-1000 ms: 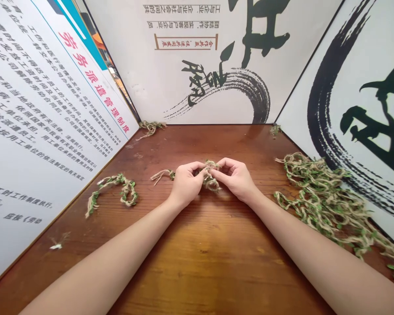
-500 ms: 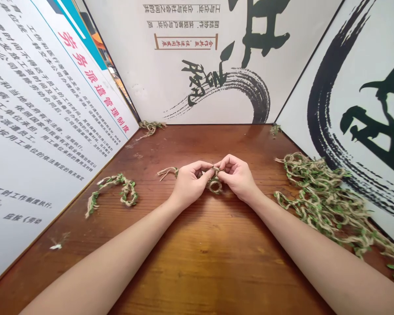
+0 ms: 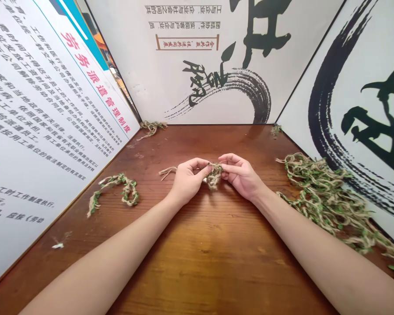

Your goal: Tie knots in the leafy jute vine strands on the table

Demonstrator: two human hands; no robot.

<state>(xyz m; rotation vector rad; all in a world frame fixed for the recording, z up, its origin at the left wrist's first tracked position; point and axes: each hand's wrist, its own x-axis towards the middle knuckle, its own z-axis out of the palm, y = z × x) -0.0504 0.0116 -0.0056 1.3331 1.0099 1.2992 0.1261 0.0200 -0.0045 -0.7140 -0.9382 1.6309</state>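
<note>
I am holding a short length of leafy jute twine (image 3: 213, 176) just over the middle of the wooden bench (image 3: 210, 262), though I cannot tell whether it is touching the wood. Its clumped, knotted part is sitting between my two hands. My left hand (image 3: 187, 181) is curled closed, with the thumb and forefinger pinching the twine, and a frayed bare end is poking out past it toward the left. My right hand (image 3: 239, 177) is partly open, its thumb and fingertips pressing on the clump from the other side, so both hands are gripping the same piece and nearly touching each other. To my right, a large tangled heap of the same twine (image 3: 321, 201) is lying on the bench against a side panel. To my left, a looser curled piece (image 3: 118, 188) is lying well apart from my hands. A small tuft (image 3: 153, 127) is sitting in the back left corner, another tuft (image 3: 276, 129) is sitting in the back right corner, and a white scrap (image 3: 57, 246) is lying near the left edge. A panel of printed Chinese text (image 3: 52, 109) is standing along the left side, and a panel of brush calligraphy (image 3: 210, 65) is standing behind the bench.
</note>
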